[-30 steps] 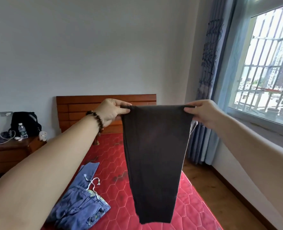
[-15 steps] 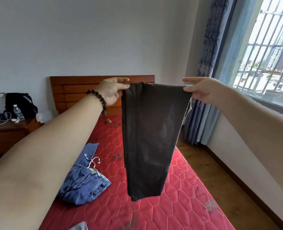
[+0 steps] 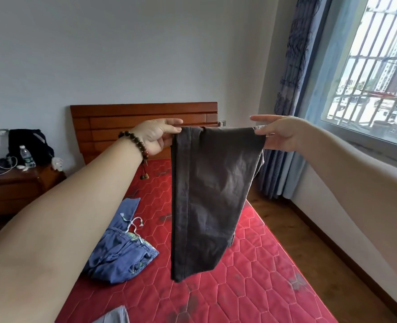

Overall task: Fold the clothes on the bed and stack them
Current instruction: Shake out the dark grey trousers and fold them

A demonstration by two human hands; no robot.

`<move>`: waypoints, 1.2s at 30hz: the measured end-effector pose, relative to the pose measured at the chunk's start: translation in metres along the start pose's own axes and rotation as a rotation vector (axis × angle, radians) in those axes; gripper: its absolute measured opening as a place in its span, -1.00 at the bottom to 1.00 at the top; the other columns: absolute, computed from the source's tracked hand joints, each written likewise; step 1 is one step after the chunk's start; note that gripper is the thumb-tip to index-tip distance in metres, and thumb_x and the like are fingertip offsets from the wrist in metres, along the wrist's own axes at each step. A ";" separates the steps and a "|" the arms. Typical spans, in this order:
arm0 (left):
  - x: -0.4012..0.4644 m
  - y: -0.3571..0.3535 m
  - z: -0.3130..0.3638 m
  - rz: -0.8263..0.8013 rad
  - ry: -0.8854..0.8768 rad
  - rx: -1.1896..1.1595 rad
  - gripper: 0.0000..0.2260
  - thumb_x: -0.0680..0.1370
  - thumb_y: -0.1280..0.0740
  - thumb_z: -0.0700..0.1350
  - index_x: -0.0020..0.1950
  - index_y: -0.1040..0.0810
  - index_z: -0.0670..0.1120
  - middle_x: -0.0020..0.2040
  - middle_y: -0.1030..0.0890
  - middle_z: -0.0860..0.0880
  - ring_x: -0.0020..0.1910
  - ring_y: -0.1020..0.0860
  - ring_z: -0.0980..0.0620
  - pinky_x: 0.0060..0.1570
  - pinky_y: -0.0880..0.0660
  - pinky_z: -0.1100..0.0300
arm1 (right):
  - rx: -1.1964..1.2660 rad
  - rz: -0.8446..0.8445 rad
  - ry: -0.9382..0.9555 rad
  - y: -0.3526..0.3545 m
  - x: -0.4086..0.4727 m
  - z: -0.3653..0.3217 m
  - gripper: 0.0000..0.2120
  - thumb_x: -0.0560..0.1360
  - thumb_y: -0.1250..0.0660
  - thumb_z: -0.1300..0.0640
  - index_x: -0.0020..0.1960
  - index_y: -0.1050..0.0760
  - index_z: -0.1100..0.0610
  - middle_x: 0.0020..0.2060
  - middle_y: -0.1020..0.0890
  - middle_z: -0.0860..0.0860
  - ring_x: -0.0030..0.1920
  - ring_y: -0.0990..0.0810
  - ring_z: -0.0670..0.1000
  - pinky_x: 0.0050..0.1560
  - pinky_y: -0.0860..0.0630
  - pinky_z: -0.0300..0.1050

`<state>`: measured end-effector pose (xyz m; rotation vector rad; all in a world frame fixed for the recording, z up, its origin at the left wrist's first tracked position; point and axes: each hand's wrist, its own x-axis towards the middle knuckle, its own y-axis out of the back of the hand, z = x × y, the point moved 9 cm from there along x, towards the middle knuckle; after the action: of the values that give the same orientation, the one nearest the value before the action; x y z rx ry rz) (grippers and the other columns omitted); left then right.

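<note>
The blue garment (image 3: 123, 250) lies crumpled near the bed's (image 3: 251, 287) left edge. The left hand (image 3: 156, 136) and right hand (image 3: 277, 132) each pinch a top corner of the dark trousers (image 3: 210, 197), hanging above the bed.

No readable text anywhere in view.
Water bottle (image 3: 26, 156) on the nightstand (image 3: 18, 183) has a green label, but too small & blurred to make out any word or brand. Small whitish tag at the top corner of the dark trousers (image 3: 212, 194), by the right hand (image 3: 279, 134), shows no legible print. Buildings outside the window (image 3: 376, 66) carry no signs that can be read at this res.
</note>
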<state>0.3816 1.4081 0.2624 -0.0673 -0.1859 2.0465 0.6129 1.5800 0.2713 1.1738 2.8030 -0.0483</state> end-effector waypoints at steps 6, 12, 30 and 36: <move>-0.009 0.018 -0.009 0.139 -0.012 -0.021 -0.76 0.54 -0.29 -0.34 0.14 -0.54 -0.07 -0.14 -0.64 -0.06 -0.28 -0.66 0.08 -0.31 -0.58 0.18 | 0.117 -0.144 0.128 -0.015 -0.002 0.007 -0.28 0.46 -0.21 0.53 0.44 -0.34 -0.10 -0.07 -0.61 0.13 -0.01 -0.61 0.11 -0.04 -0.59 0.02; -0.017 0.012 -0.030 0.083 0.078 -0.015 -0.69 0.48 -0.34 -0.41 0.18 -0.48 -0.17 -0.09 -0.61 -0.10 -0.26 -0.67 0.10 -0.30 -0.57 0.31 | -0.291 -0.064 -0.140 -0.014 -0.012 0.031 -0.54 0.48 -0.28 0.47 0.24 -0.55 0.04 0.17 -0.59 0.12 0.13 -0.60 0.10 0.13 -0.56 0.01; -0.019 0.032 -0.028 0.285 -0.219 0.709 -0.83 0.33 -0.56 -0.22 -0.16 -0.67 -0.03 -0.13 -0.66 0.01 -0.09 -0.58 0.09 0.00 -0.52 0.22 | -0.128 0.217 0.075 0.003 -0.002 0.058 -0.78 0.41 -0.40 0.44 -0.09 -0.64 0.16 -0.09 -0.65 0.13 -0.10 -0.66 0.06 -0.23 -0.61 -0.22; -0.015 0.049 -0.049 0.358 -0.055 0.221 -0.86 0.40 -0.48 -0.28 -0.25 -0.64 -0.05 -0.11 -0.67 -0.10 -0.06 -0.65 -0.08 -0.07 -0.60 0.00 | 0.039 0.271 0.195 0.007 0.001 0.060 -0.81 0.41 -0.44 0.38 -0.18 -0.68 0.09 -0.13 -0.66 0.10 -0.13 -0.68 0.03 -0.16 -0.59 -0.14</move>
<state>0.3518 1.3779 0.2059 0.1001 0.0225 2.4145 0.6220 1.5820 0.2120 1.6398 2.7824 0.0350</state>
